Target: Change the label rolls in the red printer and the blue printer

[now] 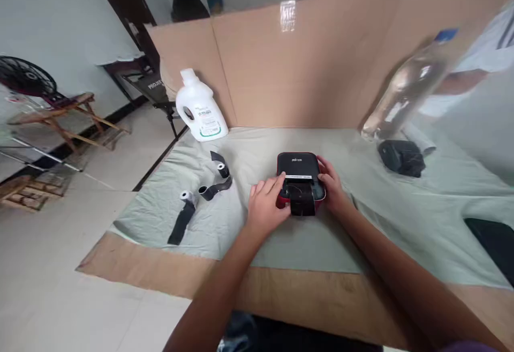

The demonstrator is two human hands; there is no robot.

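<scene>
A small black label printer [297,165] with a red lower edge sits on the cloth, lid down. From its front hangs a black strip [302,200]. My left hand [265,202] grips the printer's left side, fingertips at the front edge of the lid. Around the right side my right hand [331,185] is closed, its farther fingers partly hidden behind the casing. To the left lie small rolls with black strips unwound: one roll [185,196] nearer me, and another roll [221,170] farther back beside a black-ended coil [204,192].
A white jug [203,111] stands at the back left, before a cardboard wall [289,73]. At the right are a clear bottle [405,89], a black wrapped bundle [401,158] and a dark flat device [492,242]. Another person's arm [461,81] shows behind the bottle.
</scene>
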